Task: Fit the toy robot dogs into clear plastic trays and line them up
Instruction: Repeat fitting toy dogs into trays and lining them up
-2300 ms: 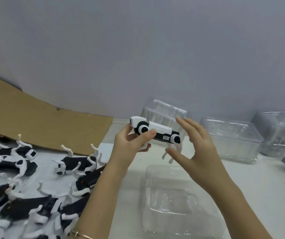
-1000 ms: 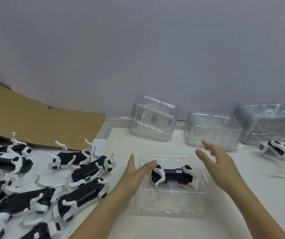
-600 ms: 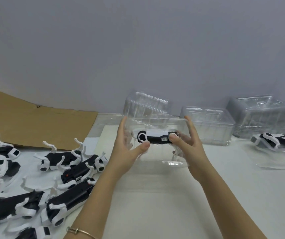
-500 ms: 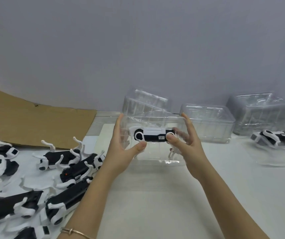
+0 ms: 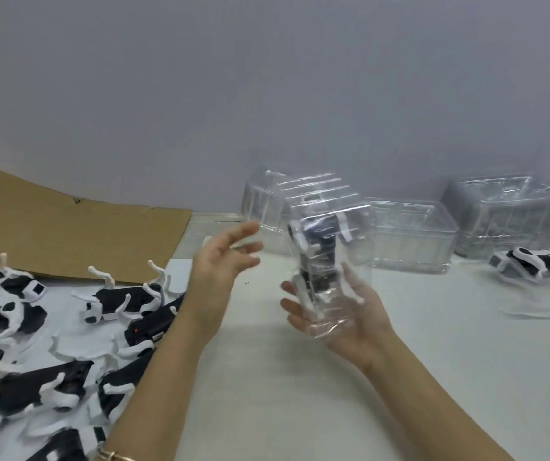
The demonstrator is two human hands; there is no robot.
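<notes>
Both forearms are bare, and so are the left hand (image 5: 223,257) and right hand (image 5: 343,314). A thin gold-coloured bracelet (image 5: 113,456) circles the left forearm, partly cut off at the view's bottom edge

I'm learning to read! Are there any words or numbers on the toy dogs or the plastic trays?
No text can be read.
Pale sticker on one loose toy dog: too blurred to read.
Clear tray in the right hand: no writing shows.

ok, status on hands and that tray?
Left hand open, off the tray. Right hand holds tray upended above table, toy dog inside. Empty tray stacks behind, packed dog to the right.
</notes>
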